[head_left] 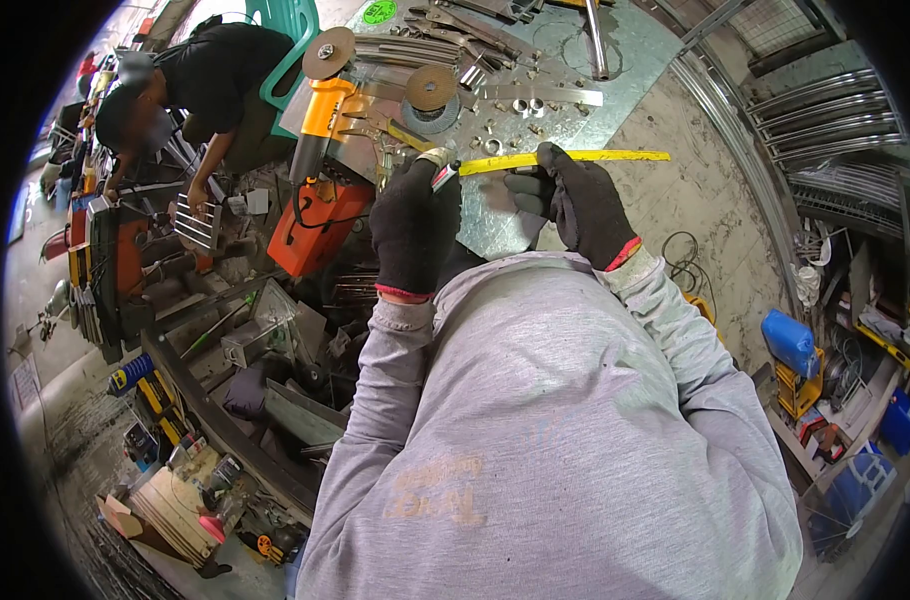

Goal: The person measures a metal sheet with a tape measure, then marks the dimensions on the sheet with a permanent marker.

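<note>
A yellow tape measure blade (615, 156) stretches across in front of me, its far end sticking out past my right hand to the right. My left hand (415, 228), in a black glove with a red cuff, is closed around the blade's left end; the tape's case does not show. A small white-and-red marker-like item (444, 177) pokes out of the same fist. My right hand (593, 205), gloved alike, pinches the blade between thumb and fingers. Below both hands is the metal tabletop (495, 222).
A yellow angle grinder (325, 108) lies at the table's left, near abrasive discs (432, 88). Metal strips (555, 96), rings and tools cover the far part. An orange-red box (315, 232) stands at left. Another person (230, 80) bends over a metal grate (197, 220). Racked curved tubes (825, 110) stand right.
</note>
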Demonstrator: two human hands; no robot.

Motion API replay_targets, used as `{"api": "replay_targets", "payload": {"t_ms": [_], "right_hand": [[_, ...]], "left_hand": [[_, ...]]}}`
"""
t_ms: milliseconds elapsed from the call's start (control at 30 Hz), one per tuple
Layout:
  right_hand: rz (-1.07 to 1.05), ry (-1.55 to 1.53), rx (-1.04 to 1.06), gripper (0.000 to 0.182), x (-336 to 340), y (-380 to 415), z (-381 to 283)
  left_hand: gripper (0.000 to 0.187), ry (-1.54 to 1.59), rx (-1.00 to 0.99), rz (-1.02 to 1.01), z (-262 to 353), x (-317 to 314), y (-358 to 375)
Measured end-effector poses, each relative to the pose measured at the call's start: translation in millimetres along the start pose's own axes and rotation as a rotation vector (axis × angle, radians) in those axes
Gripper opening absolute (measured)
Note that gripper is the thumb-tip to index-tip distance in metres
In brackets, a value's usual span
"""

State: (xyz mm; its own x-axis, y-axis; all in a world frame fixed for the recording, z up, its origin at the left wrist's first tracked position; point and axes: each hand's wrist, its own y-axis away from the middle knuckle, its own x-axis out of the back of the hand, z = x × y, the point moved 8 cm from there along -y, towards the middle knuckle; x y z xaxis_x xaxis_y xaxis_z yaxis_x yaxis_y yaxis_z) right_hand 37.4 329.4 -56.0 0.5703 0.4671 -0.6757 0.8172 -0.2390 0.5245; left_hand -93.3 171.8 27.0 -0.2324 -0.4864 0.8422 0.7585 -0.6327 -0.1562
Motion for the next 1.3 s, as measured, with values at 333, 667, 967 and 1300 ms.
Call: {"api": "replay_targets", "payload": {"t_ms": [333,667,967,1300], "right_hand": [[-0.034,-0.026,0.013,0.035,1.5,-1.8,-0.4],[0.027,0.025,0.112,0.037,0.0,-3.5,-6.8],[0.207,0.209,0.152,0.037,16.9,-4.6,-5.8],[0.235,0.329,0.215,0.042,11.4,4.6,-15.2]], "left_hand": [[0.017,0.015,-0.019,0.195,3.1,20.2,-0.2],[0.041,0.825,-0.102,0.070,36.6,-8.8,29.9],[0.050,0.730,-0.075,-0.114,38.4,-27.4,30.5],[0.041,0.662,-0.060,-0.121,43.4,-27.7,24.8]]}}
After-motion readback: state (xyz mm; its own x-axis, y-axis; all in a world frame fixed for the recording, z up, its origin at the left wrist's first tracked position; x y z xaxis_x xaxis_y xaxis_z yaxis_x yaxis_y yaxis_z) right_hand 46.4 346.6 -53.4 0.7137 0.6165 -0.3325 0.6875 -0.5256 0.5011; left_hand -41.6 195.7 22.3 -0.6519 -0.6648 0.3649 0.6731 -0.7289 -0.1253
